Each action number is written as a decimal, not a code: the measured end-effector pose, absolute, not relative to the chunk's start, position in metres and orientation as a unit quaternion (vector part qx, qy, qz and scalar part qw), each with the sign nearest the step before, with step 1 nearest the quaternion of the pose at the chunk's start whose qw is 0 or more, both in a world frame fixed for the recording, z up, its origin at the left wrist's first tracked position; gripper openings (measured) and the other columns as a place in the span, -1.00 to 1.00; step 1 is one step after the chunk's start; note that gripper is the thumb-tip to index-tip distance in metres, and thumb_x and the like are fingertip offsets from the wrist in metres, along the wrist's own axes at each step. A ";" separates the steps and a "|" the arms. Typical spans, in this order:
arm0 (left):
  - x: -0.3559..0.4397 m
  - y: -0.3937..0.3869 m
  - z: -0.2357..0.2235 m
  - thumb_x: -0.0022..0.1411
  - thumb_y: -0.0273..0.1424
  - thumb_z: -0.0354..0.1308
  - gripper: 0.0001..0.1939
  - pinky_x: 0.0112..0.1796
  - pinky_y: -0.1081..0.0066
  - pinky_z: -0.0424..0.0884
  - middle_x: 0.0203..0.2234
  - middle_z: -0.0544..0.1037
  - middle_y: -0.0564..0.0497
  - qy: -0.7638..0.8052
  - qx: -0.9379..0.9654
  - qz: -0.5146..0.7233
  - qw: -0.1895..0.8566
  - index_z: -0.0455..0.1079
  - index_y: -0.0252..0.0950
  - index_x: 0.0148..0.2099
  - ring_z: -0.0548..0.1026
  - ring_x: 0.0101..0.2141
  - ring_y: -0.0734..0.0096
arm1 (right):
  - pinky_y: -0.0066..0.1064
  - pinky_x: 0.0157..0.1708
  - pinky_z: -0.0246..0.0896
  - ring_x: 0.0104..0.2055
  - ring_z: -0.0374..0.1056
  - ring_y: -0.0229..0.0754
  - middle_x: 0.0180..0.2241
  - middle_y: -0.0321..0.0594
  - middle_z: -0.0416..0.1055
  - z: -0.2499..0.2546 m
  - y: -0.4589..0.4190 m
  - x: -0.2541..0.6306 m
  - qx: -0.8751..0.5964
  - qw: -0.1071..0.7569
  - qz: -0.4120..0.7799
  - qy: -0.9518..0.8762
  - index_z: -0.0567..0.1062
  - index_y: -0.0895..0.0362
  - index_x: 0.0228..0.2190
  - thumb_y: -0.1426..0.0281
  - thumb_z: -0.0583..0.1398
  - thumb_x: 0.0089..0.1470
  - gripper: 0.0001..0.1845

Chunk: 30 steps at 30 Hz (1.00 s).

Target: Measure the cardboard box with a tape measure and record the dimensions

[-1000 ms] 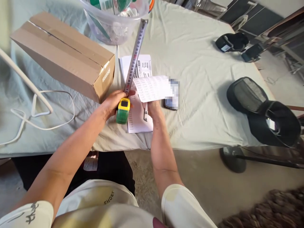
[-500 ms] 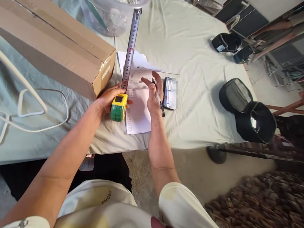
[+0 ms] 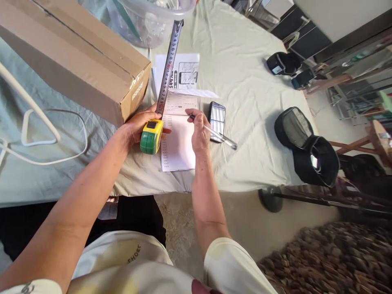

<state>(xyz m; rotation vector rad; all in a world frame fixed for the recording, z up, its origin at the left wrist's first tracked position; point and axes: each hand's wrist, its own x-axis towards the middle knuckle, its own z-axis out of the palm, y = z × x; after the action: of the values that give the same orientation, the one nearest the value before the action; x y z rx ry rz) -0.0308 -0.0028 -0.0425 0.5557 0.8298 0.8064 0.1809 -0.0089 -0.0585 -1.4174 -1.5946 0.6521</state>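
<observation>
My left hand (image 3: 139,124) is closed around a yellow and green tape measure (image 3: 151,137) beside the corner of a cardboard box (image 3: 101,61). Its blade (image 3: 168,67) sticks out away from me, over the papers and toward a clear plastic tub (image 3: 153,25). In my right hand (image 3: 200,130) is a pen (image 3: 222,138), gripped between thumb and fingers, with its pale end pointing right. That hand is over the right edge of an open notebook (image 3: 179,143), whose left margin carries a column of writing. A smartphone (image 3: 217,122) lies just right of my right hand.
A printed sheet (image 3: 190,67) lies beyond the notebook. On the left are a white cable (image 3: 64,161) and a white curved frame (image 3: 39,106). Open black cases (image 3: 317,159) sit at the table's right edge, with another black case (image 3: 281,63) farther back. The cloth-covered table (image 3: 245,163) has wrinkles.
My right fingers have closed in, and the pen has swung so its pale end points right. The loose page has dropped lower, exposing the printed sheet. My left hand keeps the tape measure.
</observation>
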 end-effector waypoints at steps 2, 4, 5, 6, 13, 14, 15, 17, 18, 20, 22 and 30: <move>-0.032 -0.003 -0.041 0.23 -0.47 0.13 -0.35 -0.36 0.27 0.59 -0.09 0.61 -0.07 0.380 0.269 0.364 0.807 0.24 -0.17 0.36 0.68 -0.35 0.19 | -0.19 -0.02 0.41 -0.16 0.48 -0.13 -0.18 -0.20 0.56 -0.054 -0.017 0.179 -0.551 0.420 0.305 -0.653 0.56 0.01 -0.23 -0.17 -0.02 0.27 -0.40; -0.032 -0.003 -0.039 0.26 -0.46 0.11 -0.33 -0.34 0.28 0.60 -0.10 0.62 -0.09 0.382 0.273 0.347 0.812 0.18 -0.17 0.40 0.69 -0.31 0.18 | -0.24 -0.12 0.40 -0.24 0.48 -0.17 -0.26 -0.24 0.57 -0.054 -0.022 0.176 -0.539 0.406 0.340 -0.655 0.56 0.03 -0.28 -0.06 0.11 0.25 -0.54; -0.032 -0.003 -0.039 0.27 -0.46 0.09 -0.33 -0.34 0.29 0.60 -0.10 0.62 -0.09 0.385 0.273 0.342 0.812 0.16 -0.18 0.42 0.69 -0.30 0.18 | -0.26 -0.16 0.39 -0.27 0.48 -0.18 -0.30 -0.26 0.56 -0.056 -0.023 0.174 -0.539 0.403 0.347 -0.653 0.56 0.04 -0.30 -0.01 0.15 0.23 -0.60; -0.032 -0.003 -0.038 0.28 -0.46 0.08 -0.33 -0.35 0.30 0.59 -0.11 0.63 -0.10 0.389 0.274 0.341 0.811 0.16 -0.18 0.42 0.69 -0.28 0.18 | -0.28 -0.20 0.37 -0.29 0.47 -0.19 -0.33 -0.27 0.56 -0.059 -0.024 0.173 -0.543 0.403 0.346 -0.650 0.55 0.05 -0.32 0.04 0.18 0.21 -0.65; -0.028 -0.003 -0.038 0.26 -0.50 0.07 -0.36 -0.33 0.31 0.62 -0.15 0.64 -0.11 0.394 0.291 0.347 0.800 0.25 -0.23 0.39 0.70 -0.24 0.17 | -0.34 -0.30 0.29 -0.38 0.40 -0.22 -0.48 -0.33 0.49 -0.074 -0.021 0.165 -0.598 0.413 0.293 -0.622 0.46 0.06 -0.45 0.24 0.15 0.15 -0.80; -0.028 -0.003 -0.038 0.26 -0.49 0.07 -0.35 -0.31 0.29 0.63 -0.15 0.64 -0.11 0.397 0.292 0.348 0.798 0.25 -0.23 0.39 0.70 -0.24 0.17 | -0.35 -0.30 0.29 -0.37 0.39 -0.22 -0.48 -0.34 0.49 -0.074 -0.021 0.165 -0.599 0.411 0.294 -0.621 0.45 0.06 -0.45 0.26 0.15 0.15 -0.80; -0.028 -0.003 -0.038 0.26 -0.49 0.08 -0.35 -0.29 0.27 0.64 -0.15 0.64 -0.10 0.400 0.292 0.347 0.796 0.25 -0.22 0.39 0.70 -0.24 0.17 | -0.35 -0.30 0.28 -0.38 0.39 -0.23 -0.48 -0.34 0.49 -0.073 -0.021 0.165 -0.600 0.408 0.296 -0.621 0.44 0.06 -0.45 0.27 0.15 0.15 -0.81; -0.027 -0.003 -0.037 0.25 -0.49 0.09 -0.34 -0.26 0.23 0.66 -0.15 0.64 -0.10 0.406 0.292 0.345 0.794 0.26 -0.22 0.39 0.69 -0.24 0.17 | -0.37 -0.31 0.27 -0.38 0.37 -0.24 -0.47 -0.35 0.49 -0.072 -0.020 0.165 -0.601 0.399 0.305 -0.622 0.44 0.06 -0.45 0.29 0.15 0.15 -0.83; -0.027 -0.003 -0.037 0.25 -0.48 0.10 -0.35 -0.24 0.22 0.66 -0.15 0.65 -0.11 0.409 0.291 0.344 0.794 0.27 -0.22 0.39 0.69 -0.23 0.17 | -0.38 -0.31 0.26 -0.38 0.36 -0.24 -0.46 -0.36 0.49 -0.072 -0.020 0.165 -0.602 0.396 0.308 -0.621 0.44 0.06 -0.45 0.29 0.15 0.15 -0.83; -0.027 -0.003 -0.035 0.25 -0.48 0.11 -0.36 -0.22 0.21 0.66 -0.15 0.65 -0.11 0.415 0.288 0.343 0.792 0.29 -0.22 0.38 0.69 -0.23 0.16 | -0.38 -0.32 0.25 -0.37 0.36 -0.25 -0.46 -0.36 0.49 -0.073 -0.020 0.165 -0.603 0.394 0.311 -0.620 0.44 0.06 -0.44 0.30 0.15 0.15 -0.84; -0.026 -0.004 -0.034 0.27 -0.48 0.09 -0.38 -0.23 0.21 0.67 -0.16 0.65 -0.12 0.420 0.283 0.343 0.791 0.30 -0.24 0.37 0.69 -0.23 0.16 | -0.37 -0.31 0.25 -0.37 0.35 -0.24 -0.46 -0.36 0.49 -0.074 -0.020 0.165 -0.605 0.391 0.311 -0.620 0.44 0.06 -0.45 0.30 0.16 0.15 -0.84; -0.025 -0.005 -0.032 0.28 -0.48 0.07 -0.40 -0.21 0.19 0.66 -0.19 0.65 -0.12 0.431 0.278 0.341 0.788 0.31 -0.24 0.36 0.69 -0.20 0.13 | -0.35 -0.33 0.23 -0.38 0.35 -0.21 -0.48 -0.35 0.47 -0.074 -0.019 0.164 -0.605 0.386 0.299 -0.629 0.41 0.06 -0.47 0.29 0.15 0.16 -0.81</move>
<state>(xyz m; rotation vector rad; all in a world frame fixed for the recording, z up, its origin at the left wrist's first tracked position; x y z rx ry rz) -0.0254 -0.0046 -0.0321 0.6001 0.9285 0.7355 0.1644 -0.0187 -0.0743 -1.5409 -1.6019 0.7605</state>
